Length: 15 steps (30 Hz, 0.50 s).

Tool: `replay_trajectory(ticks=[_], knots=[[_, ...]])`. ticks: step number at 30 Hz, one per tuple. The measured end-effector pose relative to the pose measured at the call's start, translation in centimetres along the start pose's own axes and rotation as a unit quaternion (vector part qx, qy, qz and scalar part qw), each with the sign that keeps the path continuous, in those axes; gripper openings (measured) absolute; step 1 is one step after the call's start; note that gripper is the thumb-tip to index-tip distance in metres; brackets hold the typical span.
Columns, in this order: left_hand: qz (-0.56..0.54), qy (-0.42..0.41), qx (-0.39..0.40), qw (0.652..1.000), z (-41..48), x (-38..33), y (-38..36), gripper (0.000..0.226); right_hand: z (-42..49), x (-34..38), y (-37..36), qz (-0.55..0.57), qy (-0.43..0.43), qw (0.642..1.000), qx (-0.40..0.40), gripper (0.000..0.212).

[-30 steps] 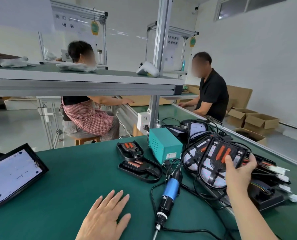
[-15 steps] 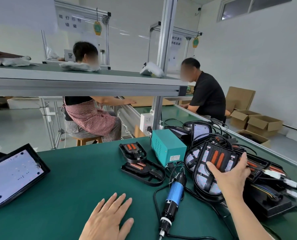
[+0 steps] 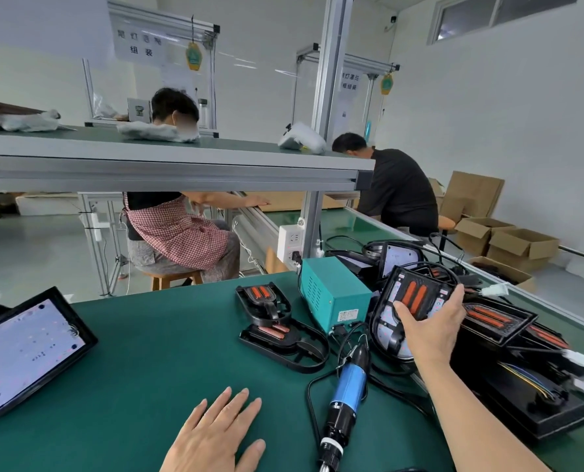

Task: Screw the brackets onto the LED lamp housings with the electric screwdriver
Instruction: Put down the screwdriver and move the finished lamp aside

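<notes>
Right of centre, the right hand (image 3: pixel 430 330) has pulled an LED lamp housing (image 3: pixel 413 294) nearer, clamped round it — left hand (image 3: pixel 215 434) lies flat and spread at bottom centre — so the idle electric screwdriver (image 3: pixel 346 390) likely comes next.

Table top (image 3: pixel 147 352): matt green, smooth.
Lamp housing (image 3: pixel 416 291): black plastic, slight sheen, orange strips.
Screwdriver (image 3: pixel 347 386): smooth blue barrel, glossy black nose.
Power box (image 3: pixel 331 294): teal painted metal, satin.
Frame post (image 3: pixel 331 63): matt aluminium.
Boxes (image 3: pixel 522 243): plain brown cardboard.
Stool (image 3: pixel 173 277): bare wood.
Apron (image 3: pixel 178 233): checked cloth.
</notes>
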<state>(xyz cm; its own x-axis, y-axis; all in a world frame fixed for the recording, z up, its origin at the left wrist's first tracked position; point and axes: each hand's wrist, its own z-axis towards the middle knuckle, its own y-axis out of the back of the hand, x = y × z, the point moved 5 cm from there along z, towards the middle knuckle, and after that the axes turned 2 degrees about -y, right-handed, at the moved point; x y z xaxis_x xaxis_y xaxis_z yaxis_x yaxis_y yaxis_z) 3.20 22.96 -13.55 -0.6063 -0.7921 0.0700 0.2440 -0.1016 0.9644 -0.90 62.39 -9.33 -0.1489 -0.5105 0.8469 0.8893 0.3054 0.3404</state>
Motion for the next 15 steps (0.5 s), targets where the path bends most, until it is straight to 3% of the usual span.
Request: replay_trajectory(ticks=[2,4,6,9,11,13,15], knots=[[0.019,-0.011,-0.018,1.0,0.3,-0.1,0.0,0.053,0.5,0.3,-0.5,-0.009,0.0,1.0,0.0,0.124],[0.029,-0.019,-0.047,0.998,0.6,-0.1,-0.2,0.075,1.0,0.7,-0.9,-0.019,-0.006,1.0,-0.002,0.123],[0.018,-0.019,-0.073,0.997,0.6,0.0,-0.2,0.079,1.4,0.9,-1.1,-0.027,-0.008,1.0,-0.007,0.123],[-0.018,-0.028,-0.048,0.998,0.8,-0.1,-0.5,0.082,2.2,0.9,-1.1,-0.045,-0.003,0.999,-0.003,0.122],[-0.029,-0.013,-0.023,0.999,1.0,0.1,-0.5,0.076,2.9,0.6,-1.0,-0.055,-0.008,0.998,0.001,0.122],[-0.042,0.0,-0.001,0.999,0.8,0.3,-0.2,0.052,3.2,0.2,-0.9,-0.057,-0.019,0.998,0.003,0.122],[-0.057,0.012,0.03,0.998,0.5,0.5,-0.3,0.053,3.2,0.1,-0.8,-0.058,-0.026,0.998,0.0,0.121]])
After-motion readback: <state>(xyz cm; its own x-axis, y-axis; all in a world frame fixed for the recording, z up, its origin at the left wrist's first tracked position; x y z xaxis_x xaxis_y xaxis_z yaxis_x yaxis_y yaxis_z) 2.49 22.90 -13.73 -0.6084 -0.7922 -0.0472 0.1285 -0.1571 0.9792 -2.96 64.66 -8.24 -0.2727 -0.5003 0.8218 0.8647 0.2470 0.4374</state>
